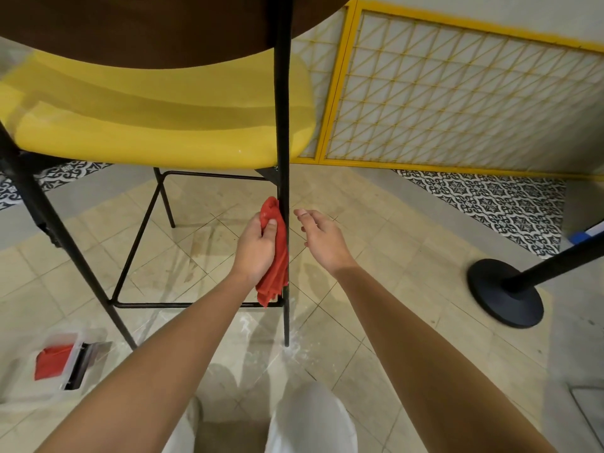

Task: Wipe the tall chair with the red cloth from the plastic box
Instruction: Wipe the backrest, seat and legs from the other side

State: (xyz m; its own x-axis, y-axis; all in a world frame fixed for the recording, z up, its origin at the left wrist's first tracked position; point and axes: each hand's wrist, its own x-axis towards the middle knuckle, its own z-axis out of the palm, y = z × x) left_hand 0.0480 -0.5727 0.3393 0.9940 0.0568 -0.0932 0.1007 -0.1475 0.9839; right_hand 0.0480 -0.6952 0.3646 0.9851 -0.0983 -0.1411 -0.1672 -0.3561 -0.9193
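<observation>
Head view: plastic box (62, 338), stanchion (505, 292) beside chair (163, 119).

Only part of the tall chair (163, 125) is in view. Its dark backrest (147, 24) runs off the top edge, and the yellow seat and the left leg (49, 223) are cut by the left edge. The left hand (256, 246) covers the middle of the red cloth (276, 273), and the folds hide most of its fingers. It cannot be told whether the cloth wraps the right leg (282, 93) or only lies against it. On the floor at near left, the clear plastic box (19, 380) is blurred, and a red thing (54, 361) inside it is too unclear to name. At the right edge, a black post (555, 263) and a blue and white object (588, 233) are cut off.
</observation>
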